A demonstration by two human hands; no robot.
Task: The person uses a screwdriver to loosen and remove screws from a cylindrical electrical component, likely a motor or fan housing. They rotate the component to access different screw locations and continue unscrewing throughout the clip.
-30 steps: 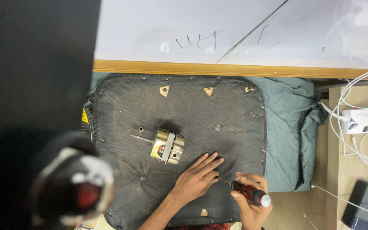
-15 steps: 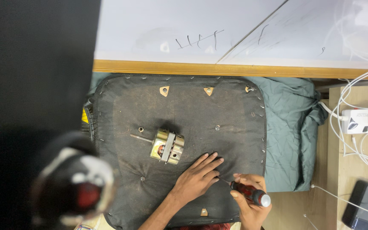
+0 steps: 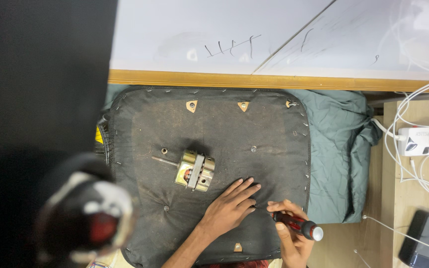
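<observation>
Left hand [image 3: 230, 207] spread flat on pad [image 3: 214, 124]; right hand [image 3: 290, 237] grips screwdriver [image 3: 296, 226], tip hidden.

L hand [image 3: 230, 209] flat, fingers spread; R hand [image 3: 288, 232] in closed grip, prob. thumb on top.

1 head view, straight down, fairly high above black cushion [image 3: 209, 168]

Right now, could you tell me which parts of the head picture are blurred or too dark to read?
Head view: the round object at lower left is badly out of focus; the left side is black. The motor, both hands and the screwdriver are sharp and evenly lit.
</observation>
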